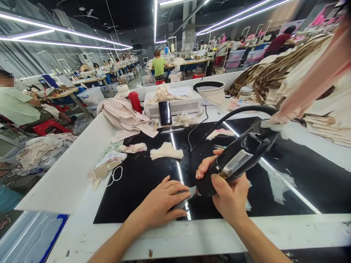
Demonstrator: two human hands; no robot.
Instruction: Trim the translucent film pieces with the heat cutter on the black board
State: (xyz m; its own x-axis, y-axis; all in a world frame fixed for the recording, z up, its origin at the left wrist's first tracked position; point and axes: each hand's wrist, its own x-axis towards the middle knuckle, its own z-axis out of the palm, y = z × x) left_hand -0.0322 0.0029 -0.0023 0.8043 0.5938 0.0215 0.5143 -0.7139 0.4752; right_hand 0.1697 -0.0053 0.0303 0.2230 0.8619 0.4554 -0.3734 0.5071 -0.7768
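Note:
My right hand [230,193] is closed round a black corded hand tool [236,164] with a shiny metal panel on its side. The tool slants down to the left, its lower end close to my left fingertips. With fingers stretched out, my left hand [167,199] lies flat on the black work surface [131,197]. A small, thin translucent piece [193,190] shows between its fingertips and the tool; how much lies under the hand is hidden. Beyond my hands is a stack of cream fabric pieces [166,151].
A blurred arm [315,84] reaches in from the upper right towards the tool. Translucent scraps [281,182] lie at right. Behind stand a phone [165,113] and a vented white box [181,106]. Fabric [126,115] and white cord loops [116,176] lie left; fabric stacks [329,124] rise right.

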